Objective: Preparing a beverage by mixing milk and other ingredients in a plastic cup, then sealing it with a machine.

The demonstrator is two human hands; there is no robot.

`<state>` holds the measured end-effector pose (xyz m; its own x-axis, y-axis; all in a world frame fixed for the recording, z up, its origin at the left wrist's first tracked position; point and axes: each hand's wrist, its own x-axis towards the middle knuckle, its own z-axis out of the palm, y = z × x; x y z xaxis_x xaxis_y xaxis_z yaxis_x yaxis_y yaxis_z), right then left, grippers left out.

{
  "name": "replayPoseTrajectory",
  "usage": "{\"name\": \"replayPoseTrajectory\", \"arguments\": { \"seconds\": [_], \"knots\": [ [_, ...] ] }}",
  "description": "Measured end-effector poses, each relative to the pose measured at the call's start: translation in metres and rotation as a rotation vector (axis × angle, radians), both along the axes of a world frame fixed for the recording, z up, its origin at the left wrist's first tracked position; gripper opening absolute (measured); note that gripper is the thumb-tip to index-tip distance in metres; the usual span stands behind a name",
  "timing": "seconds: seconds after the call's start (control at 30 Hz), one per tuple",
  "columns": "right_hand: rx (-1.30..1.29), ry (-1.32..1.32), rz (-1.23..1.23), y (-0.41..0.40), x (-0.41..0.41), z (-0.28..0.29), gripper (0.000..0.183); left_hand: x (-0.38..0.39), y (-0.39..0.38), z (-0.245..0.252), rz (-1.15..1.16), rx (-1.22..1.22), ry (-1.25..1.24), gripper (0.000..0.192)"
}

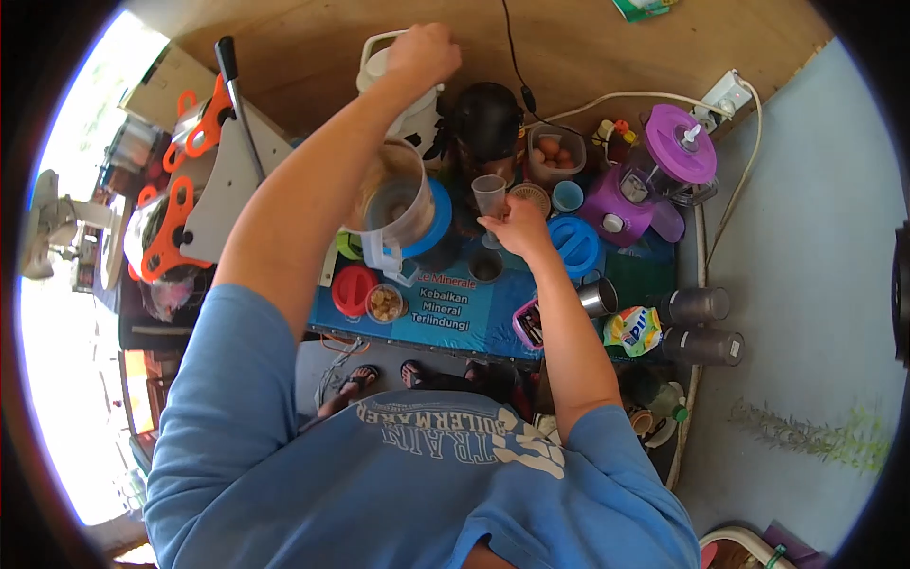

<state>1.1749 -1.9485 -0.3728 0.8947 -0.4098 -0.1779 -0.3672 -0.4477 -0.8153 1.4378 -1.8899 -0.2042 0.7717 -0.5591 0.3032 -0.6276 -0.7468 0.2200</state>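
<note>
My left hand (426, 53) is at the top of a white flask with black patches (421, 117) and a carrying handle; its fingers are partly hidden, and their grip is unclear. In my right hand (522, 227) is a clear plastic cup (488, 190), held upright by its side. Just below that cup, a dark tumbler (485, 265) stands on the table. A large clear plastic pitcher (402, 203) sits beneath my left forearm, beside a round blue lid (437, 220). Close to my right hand are a light blue cup (568, 195) and a black-topped container (487, 117).
A purple blender (665, 171), a tub of eggs (551, 158) and a blue lid (574, 245) occupy the right side. Nearer me are a red-lidded container (354, 290) and a cup of brown pieces (385, 304). A lever-handled machine (231, 185) stands left. Cables run along the wall.
</note>
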Motion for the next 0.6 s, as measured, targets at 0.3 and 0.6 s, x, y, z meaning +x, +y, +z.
{"name": "replayPoseTrajectory", "arguments": {
  "seconds": [0.3, 0.6],
  "knots": [
    [-0.111, -0.040, -0.085, -0.003, 0.046, -0.038, 0.046, 0.040, -0.038, -0.040, -0.514, 0.447, 0.262, 0.076],
    [0.116, -0.056, -0.077, -0.007, 0.055, -0.056, 0.041, 0.033, -0.058, -0.045, -0.428, 0.641, 0.363, 0.087]
  ]
}}
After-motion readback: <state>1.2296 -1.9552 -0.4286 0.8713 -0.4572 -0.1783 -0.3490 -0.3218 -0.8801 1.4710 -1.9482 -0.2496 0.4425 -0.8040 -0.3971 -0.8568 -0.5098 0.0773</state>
